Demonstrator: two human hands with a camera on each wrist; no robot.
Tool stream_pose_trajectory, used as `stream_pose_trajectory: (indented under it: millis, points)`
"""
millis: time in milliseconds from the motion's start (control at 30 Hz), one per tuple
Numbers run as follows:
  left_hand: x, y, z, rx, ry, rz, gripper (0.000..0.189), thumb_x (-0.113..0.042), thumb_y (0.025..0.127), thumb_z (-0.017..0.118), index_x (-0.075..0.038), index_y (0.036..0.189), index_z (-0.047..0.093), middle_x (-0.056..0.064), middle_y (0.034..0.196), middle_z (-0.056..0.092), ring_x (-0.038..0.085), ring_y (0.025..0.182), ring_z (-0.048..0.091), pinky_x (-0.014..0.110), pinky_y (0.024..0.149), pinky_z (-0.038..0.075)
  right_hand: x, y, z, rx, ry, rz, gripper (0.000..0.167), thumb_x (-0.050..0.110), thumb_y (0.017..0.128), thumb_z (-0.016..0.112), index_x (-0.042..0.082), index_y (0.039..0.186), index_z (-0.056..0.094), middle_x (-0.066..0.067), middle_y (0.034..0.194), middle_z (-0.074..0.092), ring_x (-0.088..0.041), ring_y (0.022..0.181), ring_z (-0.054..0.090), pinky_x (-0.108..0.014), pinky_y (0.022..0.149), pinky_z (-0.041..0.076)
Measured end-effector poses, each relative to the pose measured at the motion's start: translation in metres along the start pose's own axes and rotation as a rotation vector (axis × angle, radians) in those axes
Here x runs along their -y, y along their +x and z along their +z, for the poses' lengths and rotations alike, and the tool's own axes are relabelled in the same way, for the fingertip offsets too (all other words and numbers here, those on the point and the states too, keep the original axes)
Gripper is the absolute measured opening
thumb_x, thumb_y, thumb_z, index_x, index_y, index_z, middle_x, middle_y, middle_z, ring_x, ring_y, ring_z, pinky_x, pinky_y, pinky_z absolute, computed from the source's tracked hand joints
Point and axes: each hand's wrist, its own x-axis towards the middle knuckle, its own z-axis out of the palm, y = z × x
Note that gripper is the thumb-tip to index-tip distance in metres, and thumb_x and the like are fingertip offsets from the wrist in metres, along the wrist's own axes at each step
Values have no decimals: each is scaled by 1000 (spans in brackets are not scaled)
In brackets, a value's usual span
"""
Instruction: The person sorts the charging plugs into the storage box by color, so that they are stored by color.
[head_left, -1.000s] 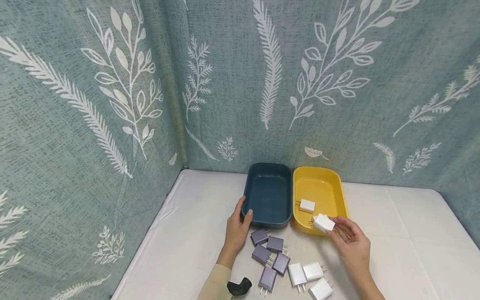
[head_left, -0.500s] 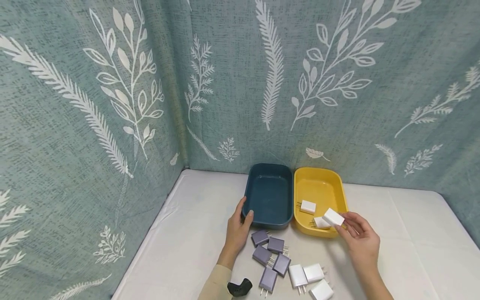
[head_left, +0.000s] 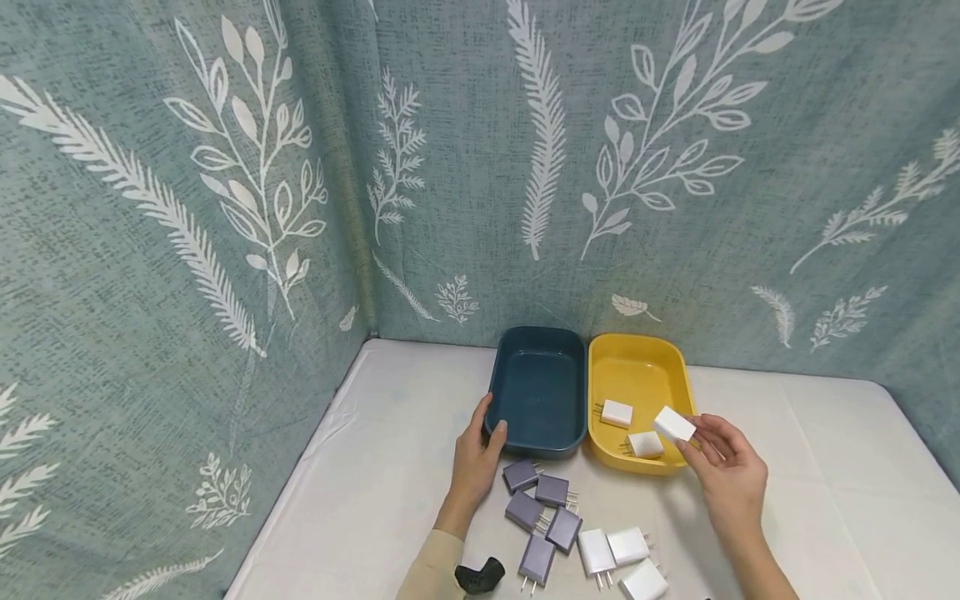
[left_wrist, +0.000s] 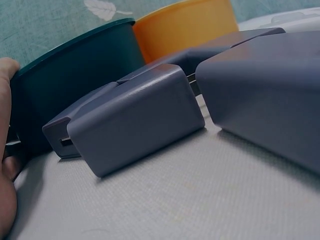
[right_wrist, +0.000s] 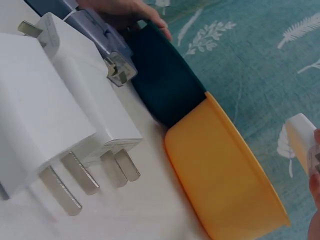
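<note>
My right hand (head_left: 731, 479) pinches a white plug-in charger (head_left: 674, 424) between thumb and fingertips, over the right front of the yellow bin (head_left: 651, 348). Inside that bin lie two more white chargers, one near the left wall (head_left: 617, 413) and one near the front (head_left: 645, 444). My left hand (head_left: 475, 462) rests at the front left corner of the dark blue bin (head_left: 538, 392), index finger along the side and thumb at the front rim. Below that hand, several purple-grey chargers (left_wrist: 137, 117) lie on the cloth. The prongs of the held charger are mostly hidden by my fingers.
Three white chargers (head_left: 596, 552) lie on the white cloth (head_left: 810, 475) in front of the bins, right of the purple-grey ones. A small black curved object (head_left: 480, 574) is by my left sleeve. A patterned green curtain (head_left: 465, 208) hangs close behind the bins.
My right hand has drawn to the right and slightly up with the white charger, uncovering the charger at the front of the yellow bin. My left hand stays at the blue bin.
</note>
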Motion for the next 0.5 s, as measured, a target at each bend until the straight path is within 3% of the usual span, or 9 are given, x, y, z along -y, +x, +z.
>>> stream_pose_trajectory:
  millis: [500]
  points:
    - [1,0,0,-3,-25,12,54,-35,99,53,-22,150,38,7,152,44,23,140,42,42,115,37,-3,9,-3,-36,-52,9,44,-22,72,70,-11,113,59,6,95,73,-3,92,70,-14,82,54]
